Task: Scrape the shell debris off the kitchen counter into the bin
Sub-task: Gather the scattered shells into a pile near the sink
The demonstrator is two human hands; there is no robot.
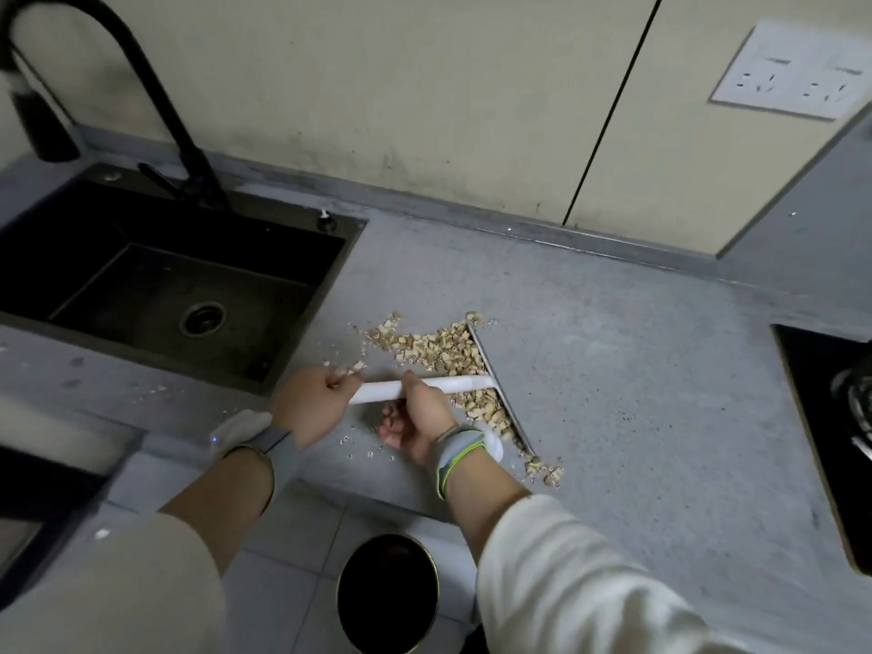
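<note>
A grey speckled kitchen counter [590, 370] fills the middle of the frame, backed by cream wall panels. Shell debris [448, 351] is heaped at centre frame, piled against the long metal blade of a scraper [502, 389], with a few crumbs scattered toward the lower right of the blade. The scraper's white handle [453, 383] is grasped by both hands: the left hand [314, 405] is clenched around its free end, and the right hand [422, 420] is closed over it nearer the blade. A round, dark bin [388, 592] is seen on the tiled floor at bottom centre, below the counter edge. A black sink [325, 276] and tap [141, 73] occupy the upper left.
</note>
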